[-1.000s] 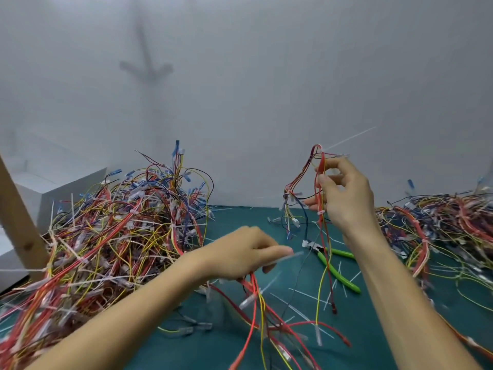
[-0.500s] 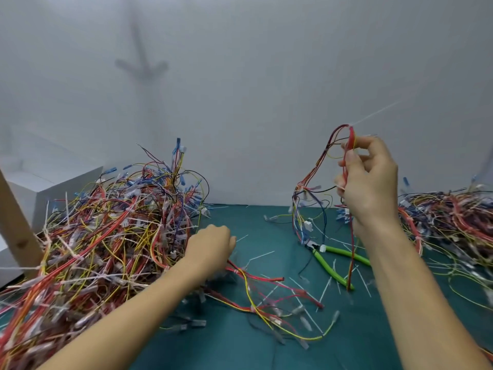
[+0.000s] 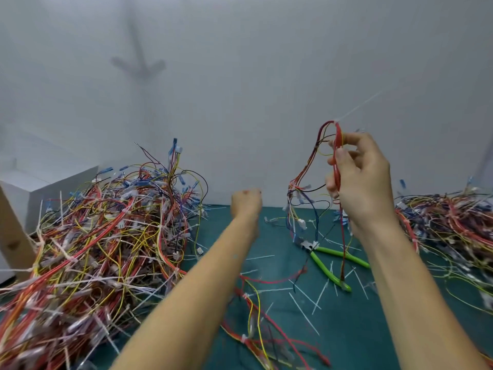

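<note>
Work is looking far from done: right grip (image 3: 360,182) is pinching a wire bundle (image 3: 336,134) raised above the teal counter (image 3: 346,329); left grip (image 3: 246,204) is curling away from view, so I cannot tell what it is holding. Left pile (image 3: 101,236) and right pile (image 3: 448,220) are lying tangled, green cutters (image 3: 326,269) and cut ties (image 3: 301,305) between them; grey wall (image 3: 266,76) is closing the space behind.

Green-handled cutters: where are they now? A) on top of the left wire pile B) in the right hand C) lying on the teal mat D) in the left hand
C: the green-handled cutters lie on the teal mat, touched by neither hand; the right hand grips a wire bundle above them.
</note>
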{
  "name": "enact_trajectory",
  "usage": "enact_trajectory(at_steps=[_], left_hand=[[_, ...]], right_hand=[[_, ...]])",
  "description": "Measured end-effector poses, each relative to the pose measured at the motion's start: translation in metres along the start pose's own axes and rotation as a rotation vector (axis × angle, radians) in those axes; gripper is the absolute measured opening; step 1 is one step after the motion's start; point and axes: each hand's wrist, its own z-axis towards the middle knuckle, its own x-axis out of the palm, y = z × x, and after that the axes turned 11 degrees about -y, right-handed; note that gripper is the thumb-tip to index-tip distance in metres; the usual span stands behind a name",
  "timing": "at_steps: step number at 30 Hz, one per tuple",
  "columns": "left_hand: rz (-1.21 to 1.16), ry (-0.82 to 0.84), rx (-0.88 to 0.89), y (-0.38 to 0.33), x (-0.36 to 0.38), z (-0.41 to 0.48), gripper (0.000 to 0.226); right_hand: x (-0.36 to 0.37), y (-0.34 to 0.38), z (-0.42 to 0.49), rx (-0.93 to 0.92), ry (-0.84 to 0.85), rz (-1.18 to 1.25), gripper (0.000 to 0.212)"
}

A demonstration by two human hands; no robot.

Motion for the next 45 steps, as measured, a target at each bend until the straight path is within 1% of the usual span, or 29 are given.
enact_trajectory(at_steps=[1, 2, 3, 4, 5, 6, 7, 8, 9, 12, 14, 17, 21, 23, 24, 26, 29, 32, 34, 35, 36, 38, 39, 40, 41, 43, 44, 45], left_hand=[[-0.153, -0.084, -0.070, -0.003, 0.011, -0.003, 0.022], [-0.275, -0.176, -0.124, -0.002, 0.019, -0.006, 0.020], [-0.360, -0.271, -0.171, 0.003, 0.024, -0.008, 0.012], [-0.418, -0.365, -0.208, 0.014, 0.025, -0.012, 0.011], [-0.445, -0.454, -0.228, 0.028, 0.023, -0.015, 0.016], [-0.448, -0.525, -0.223, 0.043, 0.019, -0.018, 0.016], [-0.449, -0.561, -0.193, 0.056, 0.014, -0.020, 0.014], [-0.444, -0.560, -0.126, 0.066, 0.011, -0.019, 0.011], [-0.408, -0.536, -0.018, 0.073, 0.007, -0.018, 0.010], [-0.190, -0.428, 0.350, 0.080, -0.013, -0.013, 0.012], [-0.083, -0.384, 0.501, 0.081, -0.032, -0.012, 0.012], [0.041, -0.324, 0.573, 0.082, -0.066, -0.017, 0.014], [0.205, -0.154, 0.783, 0.080, -0.111, -0.034, 0.015], [0.242, -0.134, 0.812, 0.079, -0.129, -0.038, 0.018], [0.249, -0.136, 0.809, 0.079, -0.136, -0.037, 0.016], [0.253, -0.148, 0.764, 0.081, -0.145, -0.035, 0.014], [0.257, -0.151, 0.664, 0.080, -0.143, -0.033, 0.021], [0.224, -0.103, 0.583, 0.066, -0.119, -0.033, 0.019], [0.151, -0.050, 0.446, 0.045, -0.094, -0.034, 0.016], [0.112, 0.000, 0.326, 0.033, -0.079, -0.035, 0.021], [0.076, 0.081, 0.177, 0.020, -0.064, -0.035, 0.034], [-0.019, 0.294, -0.111, -0.005, -0.040, -0.035, 0.070], [-0.088, 0.377, -0.209, -0.017, -0.029, -0.032, 0.081], [-0.163, 0.431, -0.279, -0.028, -0.021, -0.029, 0.084], [-0.236, 0.467, -0.333, -0.039, -0.014, -0.026, 0.079], [-0.373, 0.492, -0.406, -0.056, -0.006, -0.024, 0.058], [-0.433, 0.481, -0.409, -0.062, -0.003, -0.024, 0.047], [-0.476, 0.466, -0.369, -0.067, -0.001, -0.023, 0.039]], right_hand=[[-0.001, 0.001, 0.000, -0.013, -0.001, -0.018, 0.030], [-0.002, 0.002, 0.000, -0.027, -0.004, -0.038, 0.030], [-0.002, 0.003, 0.001, -0.042, -0.010, -0.057, 0.030], [-0.002, 0.003, 0.001, -0.058, -0.016, -0.073, 0.030], [-0.003, 0.003, 0.001, -0.073, -0.022, -0.085, 0.029], [-0.003, 0.003, 0.001, -0.088, -0.028, -0.093, 0.027], [-0.004, 0.004, 0.001, -0.103, -0.036, -0.096, 0.024], [-0.004, 0.004, 0.002, -0.115, -0.044, -0.093, 0.021], [-0.005, 0.004, 0.003, -0.123, -0.051, -0.084, 0.018], [-0.009, 0.006, 0.006, -0.131, -0.068, -0.062, 0.016], [-0.012, 0.007, 0.006, -0.124, -0.079, -0.057, 0.017], [-0.012, 0.008, 0.005, -0.115, -0.073, -0.045, 0.024], [-0.007, 0.006, 0.002, -0.111, -0.032, -0.050, 0.023], [-0.004, 0.004, 0.000, -0.101, -0.003, -0.049, 0.020], [-0.002, 0.005, -0.002, -0.100, 0.015, -0.046, 0.022], [0.001, 0.007, -0.006, -0.100, 0.052, -0.034, 0.027], [0.003, 0.009, -0.009, -0.072, 0.097, 0.016, 0.028], [0.007, 0.011, -0.012, -0.054, 0.122, 0.057, 0.026], [0.011, 0.011, -0.013, -0.050, 0.138, 0.080, 0.027], [0.012, 0.011, -0.014, -0.054, 0.145, 0.091, 0.028], [0.014, 0.010, -0.015, -0.059, 0.151, 0.106, 0.029], [0.016, 0.007, -0.016, -0.059, 0.171, 0.146, 0.031], [0.015, 0.005, -0.016, -0.056, 0.194, 0.159, 0.030], [0.015, 0.004, -0.016, -0.051, 0.231, 0.156, 0.029], [0.013, 0.003, -0.016, -0.044, 0.284, 0.138, 0.027], [0.012, 0.001, -0.017, -0.009, 0.421, 0.078, 0.025], [0.011, 0.000, -0.018, 0.041, 0.487, 0.039, 0.026], [0.010, -0.003, -0.019, 0.112, 0.539, -0.008, 0.028]])
